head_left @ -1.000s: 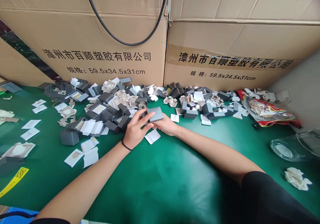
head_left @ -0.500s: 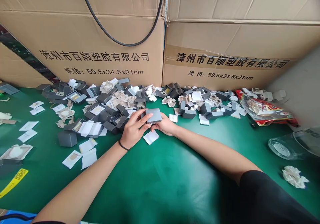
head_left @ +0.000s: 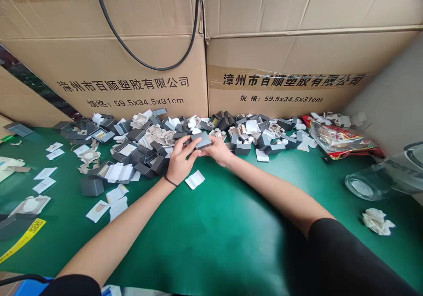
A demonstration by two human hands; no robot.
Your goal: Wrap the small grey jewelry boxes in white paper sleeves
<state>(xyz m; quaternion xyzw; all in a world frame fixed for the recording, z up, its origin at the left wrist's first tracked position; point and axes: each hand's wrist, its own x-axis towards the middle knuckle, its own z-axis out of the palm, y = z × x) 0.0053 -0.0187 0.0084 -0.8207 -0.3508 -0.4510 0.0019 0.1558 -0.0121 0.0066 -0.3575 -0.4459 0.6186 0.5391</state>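
Observation:
A small dark grey box is held between both hands, just above the table and in front of the heap. My left hand grips its left side with thumb and fingers, a thin black band at the wrist. My right hand holds the box from the right, some of its fingers hidden behind it. Below the hands a white slip of paper lies on the green table. Close to my left hand are more grey boxes, some open.
Boxes and crumpled paper are heaped along large cartons. To the right are a red food bag, a clear plastic jar and wadded paper. Paper slips and a yellow strip lie left. A black cable hangs above.
The camera view has shifted slightly. Both hands still hold the grey box, now a little farther from the white slip on the table and nearer the heap.

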